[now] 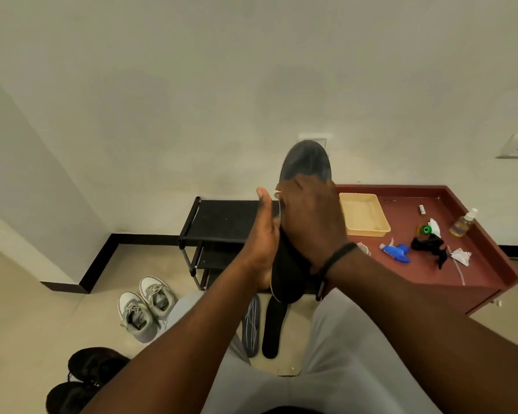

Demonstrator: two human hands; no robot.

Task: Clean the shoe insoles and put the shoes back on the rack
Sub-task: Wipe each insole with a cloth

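Your left hand [265,243] supports a black insole [307,165] from the left side, palm against its edge, fingers straight and held together, thumb pointing upward. Your right hand [310,222] lies over the face of the same insole, fingers spread across it; whether they curl round the far edge cannot be told from this view. A black band [338,256] sits on the right wrist. The insole stands nearly upright in front of you, toe end uppermost, above the black shoe rack [222,222].

Two more insoles lie on the floor between your knees: a grey patterned one [251,327] on the left and a plain black one [275,327] just beside it on the right. A pair of grey-and-white shoes [145,307] rests on the floor left of your left knee; a pair of black shoes [84,377] lies nearer you, at lower left.

To the right of the rack, the red bench [476,279] carries a yellow tray [364,213], a blue spray head [396,252], a black cloth [429,245] and a pump bottle [462,224].
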